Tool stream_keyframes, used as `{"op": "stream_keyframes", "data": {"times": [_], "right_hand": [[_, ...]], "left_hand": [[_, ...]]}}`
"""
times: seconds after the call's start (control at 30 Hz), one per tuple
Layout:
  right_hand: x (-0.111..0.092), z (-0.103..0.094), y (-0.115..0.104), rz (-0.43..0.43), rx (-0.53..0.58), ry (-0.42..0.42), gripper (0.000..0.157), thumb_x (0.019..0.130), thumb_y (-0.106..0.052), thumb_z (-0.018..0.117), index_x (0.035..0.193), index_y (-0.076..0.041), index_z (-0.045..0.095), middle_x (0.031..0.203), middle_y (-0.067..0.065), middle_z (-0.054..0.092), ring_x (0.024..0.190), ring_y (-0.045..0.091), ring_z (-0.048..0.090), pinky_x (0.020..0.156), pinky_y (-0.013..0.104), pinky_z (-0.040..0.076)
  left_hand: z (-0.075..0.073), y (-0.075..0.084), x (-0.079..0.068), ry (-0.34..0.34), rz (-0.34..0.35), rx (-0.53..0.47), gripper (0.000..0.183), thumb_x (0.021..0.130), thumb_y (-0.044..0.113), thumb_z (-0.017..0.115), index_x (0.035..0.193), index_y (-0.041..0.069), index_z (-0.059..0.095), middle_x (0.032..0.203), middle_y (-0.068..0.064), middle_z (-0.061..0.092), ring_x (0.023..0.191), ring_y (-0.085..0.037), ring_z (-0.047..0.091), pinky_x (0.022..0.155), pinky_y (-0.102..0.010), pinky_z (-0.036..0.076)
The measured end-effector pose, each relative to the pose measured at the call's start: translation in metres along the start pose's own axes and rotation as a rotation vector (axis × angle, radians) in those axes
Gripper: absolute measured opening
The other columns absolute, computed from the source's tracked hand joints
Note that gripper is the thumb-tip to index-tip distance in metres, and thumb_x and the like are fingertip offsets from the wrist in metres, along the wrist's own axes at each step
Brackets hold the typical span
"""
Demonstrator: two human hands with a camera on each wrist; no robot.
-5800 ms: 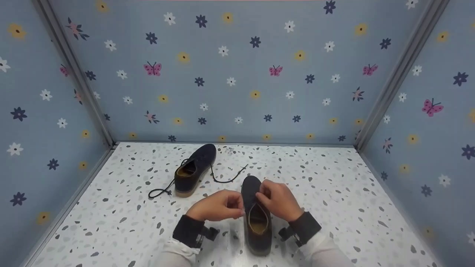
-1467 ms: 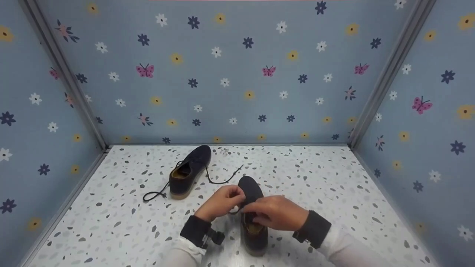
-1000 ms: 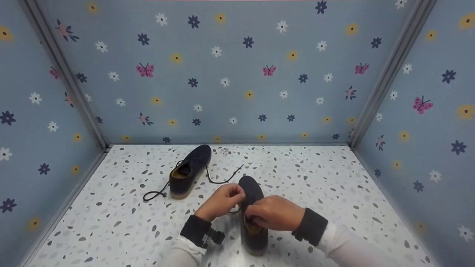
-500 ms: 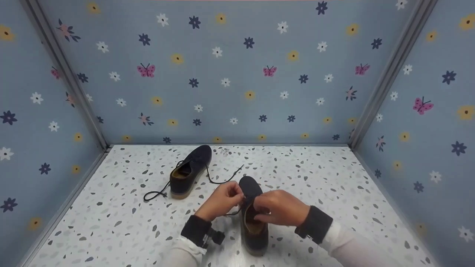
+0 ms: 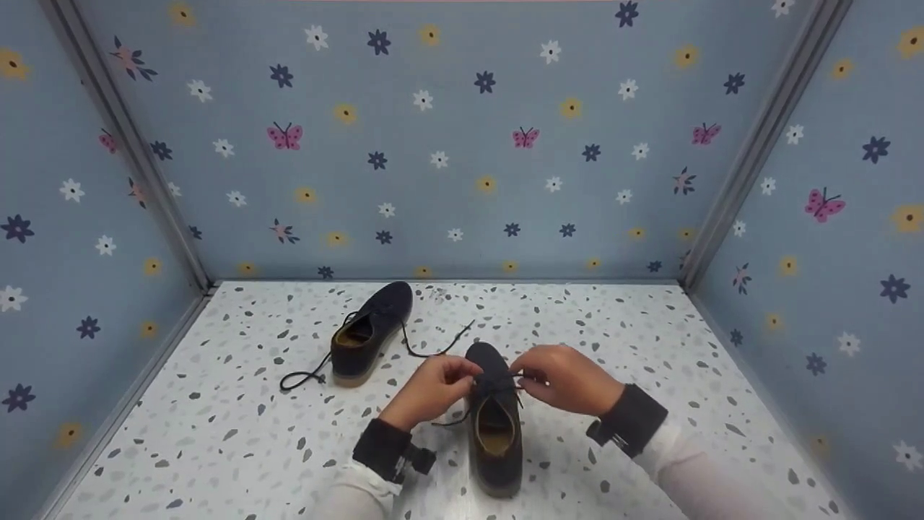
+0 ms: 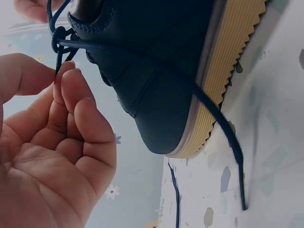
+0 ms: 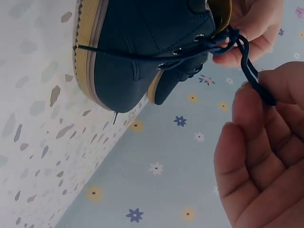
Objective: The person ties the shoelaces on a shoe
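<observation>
A dark blue lace-up shoe (image 5: 498,473) stands on the speckled floor, toe pointing away. At its left side my left hand (image 5: 429,390) pinches part of the shoelace between thumb and fingers, just below the knot (image 6: 59,42). On the right side, my right hand (image 5: 567,379) pinches a doubled loop of the lace (image 7: 248,66) with thumb and forefinger, drawn out from the knot. One loose lace end (image 6: 211,107) hangs down the shoe's left side. Another lace end (image 7: 118,56) lies across its right side.
A second dark shoe (image 5: 393,300) stands farther back on the left, its lace (image 5: 296,383) spread untied on the floor to both sides. Flower-patterned blue walls (image 5: 462,209) enclose the white speckled surface (image 5: 613,325) at the back and sides.
My right hand has moved from above the shoe's opening out to the right and slightly forward, drawing the lace loop sideways. The left hand has stayed nearly in place. The second shoe is unmoved.
</observation>
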State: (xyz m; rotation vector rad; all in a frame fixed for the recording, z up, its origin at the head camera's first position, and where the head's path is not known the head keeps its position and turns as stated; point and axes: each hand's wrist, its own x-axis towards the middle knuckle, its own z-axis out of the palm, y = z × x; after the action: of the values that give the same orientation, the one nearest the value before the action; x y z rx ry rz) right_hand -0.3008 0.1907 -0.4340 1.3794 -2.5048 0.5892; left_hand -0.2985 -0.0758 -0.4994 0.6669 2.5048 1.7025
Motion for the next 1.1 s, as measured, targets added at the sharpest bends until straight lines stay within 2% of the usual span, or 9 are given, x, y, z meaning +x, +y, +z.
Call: {"op": "stream_keyframes", "data": {"times": [0.27,0.53,0.8,0.97,1.1], "right_hand": [[0.002,0.003,0.003,0.046,-0.062,0.054,0.007,0.089,-0.008,0.077,0.089,-0.014,0.076,0.08,-0.004,0.072,0.071,0.006,0.062,0.067,0.026,0.055],[-0.001,0.008,0.008,0.177,0.023,0.103,0.014,0.09,-0.017,0.082,0.083,-0.018,0.07,0.074,-0.007,0.069,0.065,0.0,0.058,0.063,0.023,0.052],[-0.008,0.014,0.011,0.293,0.129,0.16,0.014,0.092,-0.017,0.08,0.084,-0.02,0.069,0.07,-0.01,0.068,0.059,-0.002,0.054,0.058,0.02,0.047],[-0.014,0.019,0.013,0.301,0.114,0.216,0.009,0.094,-0.012,0.077,0.091,-0.019,0.073,0.066,-0.01,0.063,0.054,-0.004,0.047,0.055,0.019,0.042],[-0.019,0.021,0.012,0.339,0.089,0.243,0.007,0.095,-0.01,0.075,0.098,-0.015,0.077,0.065,-0.011,0.059,0.052,-0.004,0.042,0.054,0.019,0.038]], "left_hand": [[-0.001,0.005,-0.002,0.055,0.029,0.085,0.02,0.092,0.004,0.061,0.098,0.012,0.078,0.088,-0.002,0.072,0.073,-0.006,0.058,0.069,-0.022,0.049],[0.0,0.005,-0.004,0.075,0.037,0.1,0.016,0.089,0.004,0.064,0.094,0.012,0.077,0.083,0.001,0.071,0.072,-0.005,0.059,0.071,-0.022,0.05],[-0.001,0.004,-0.005,0.075,0.052,0.078,0.008,0.086,0.005,0.067,0.09,0.009,0.072,0.078,0.002,0.066,0.071,-0.005,0.058,0.069,-0.02,0.049],[-0.003,0.004,-0.005,0.093,0.053,0.08,0.008,0.086,0.004,0.067,0.091,0.009,0.072,0.079,0.001,0.067,0.071,-0.006,0.058,0.069,-0.021,0.049],[-0.007,0.004,-0.006,0.1,0.052,0.102,0.016,0.088,0.003,0.064,0.096,0.009,0.077,0.084,-0.001,0.072,0.073,-0.005,0.058,0.071,-0.021,0.05]]}}
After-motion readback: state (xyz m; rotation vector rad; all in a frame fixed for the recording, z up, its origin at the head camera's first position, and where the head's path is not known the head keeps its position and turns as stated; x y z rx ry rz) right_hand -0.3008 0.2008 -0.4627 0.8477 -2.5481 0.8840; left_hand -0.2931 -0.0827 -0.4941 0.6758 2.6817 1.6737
